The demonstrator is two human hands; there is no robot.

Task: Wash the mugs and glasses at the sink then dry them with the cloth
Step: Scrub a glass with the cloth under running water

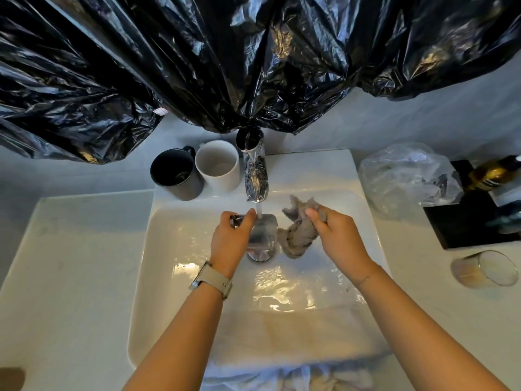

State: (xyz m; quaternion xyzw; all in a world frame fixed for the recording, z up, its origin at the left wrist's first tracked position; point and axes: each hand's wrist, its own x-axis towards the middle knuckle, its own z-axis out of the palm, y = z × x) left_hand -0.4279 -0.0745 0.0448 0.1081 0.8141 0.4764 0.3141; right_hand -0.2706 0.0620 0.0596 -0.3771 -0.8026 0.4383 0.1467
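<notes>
Glass (pixel 260 238) sits under the running tap (pixel 255 176) in the sink (pixel 174 241), gripped by the left hand (pixel 229 238); the right hand (pixel 337 235) clutches a grey cloth (pixel 296 238) just beside it.

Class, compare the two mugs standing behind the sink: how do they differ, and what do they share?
The dark mug is dark grey or black; the white mug is white. The dark mug stands left, farther from the tap; the white mug stands beside it. The dark mug's handle shows; the white mug's does not. Both stand upright, untouched.
</notes>
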